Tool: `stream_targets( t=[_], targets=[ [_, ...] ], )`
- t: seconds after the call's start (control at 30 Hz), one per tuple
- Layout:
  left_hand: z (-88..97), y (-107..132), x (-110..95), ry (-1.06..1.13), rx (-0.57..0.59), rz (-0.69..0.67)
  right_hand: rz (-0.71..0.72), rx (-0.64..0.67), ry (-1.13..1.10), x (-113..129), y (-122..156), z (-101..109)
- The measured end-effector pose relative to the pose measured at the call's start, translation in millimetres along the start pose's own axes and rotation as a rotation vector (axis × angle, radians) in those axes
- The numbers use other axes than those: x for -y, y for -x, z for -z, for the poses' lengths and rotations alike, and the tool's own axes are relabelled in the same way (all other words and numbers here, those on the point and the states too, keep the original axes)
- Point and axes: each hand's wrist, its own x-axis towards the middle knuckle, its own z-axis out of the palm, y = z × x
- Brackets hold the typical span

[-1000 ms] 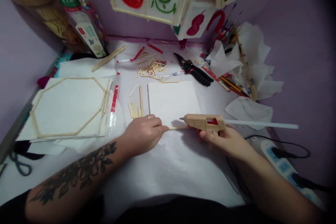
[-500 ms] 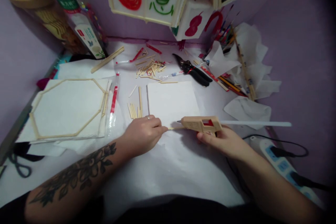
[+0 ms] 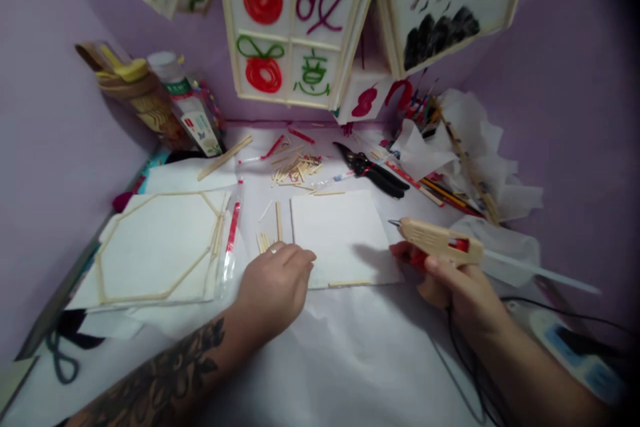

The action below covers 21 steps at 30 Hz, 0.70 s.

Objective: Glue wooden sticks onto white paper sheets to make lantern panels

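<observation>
My right hand [image 3: 463, 287] is wrapped round the handle of a beige hot glue gun [image 3: 435, 238], its nozzle pointing left above the right side of a white square board [image 3: 340, 233]. A long translucent glue stick [image 3: 543, 270] juts from the gun's back. Over the board's lower left corner lies my left hand [image 3: 277, 287], fingers curled and pressed together; whatever is under the fingertips is hidden. A short wooden stick [image 3: 349, 283] lies along the board's near edge, and another thin stick [image 3: 329, 193] along its far edge. Several short sticks [image 3: 263, 241] show just beyond my left hand.
At left, an octagonal stick frame [image 3: 135, 295] lies on white sheets. Beyond the board are a pile of cut sticks [image 3: 297, 170] and black-handled pruning shears [image 3: 375, 172]. Decorated lanterns [image 3: 290, 33] hang overhead. A power strip [image 3: 575, 353] and the gun's cord [image 3: 453, 333] are at right.
My right hand has moved the glue gun right, away from my left hand. The stick at my left fingertips now lies on the board's near edge, released. The view has tilted up.
</observation>
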Motion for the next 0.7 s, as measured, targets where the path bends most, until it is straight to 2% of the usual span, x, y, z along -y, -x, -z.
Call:
stream_targets(
  t=[0.17,0.3,0.4,0.57,0.7],
  targets=[
    [-4.6,0,10,-0.220,0.074,0.093,0.001,-0.045,0.039,-4,-4,-3],
    [-9.6,2,14,-0.292,0.142,0.107,-0.052,0.043,0.072,-1,-5,-7],
    [-5.6,0,13,-0.282,0.162,0.118,-0.052,0.070,0.109,2,-4,-8],
    [3.0,-4,4,-0.174,0.189,0.194,-0.118,-0.006,0.139,5,0,-6],
    [2.9,-4,1,-0.153,0.188,0.187,-0.096,-0.008,0.191,6,0,-5]
  ],
)
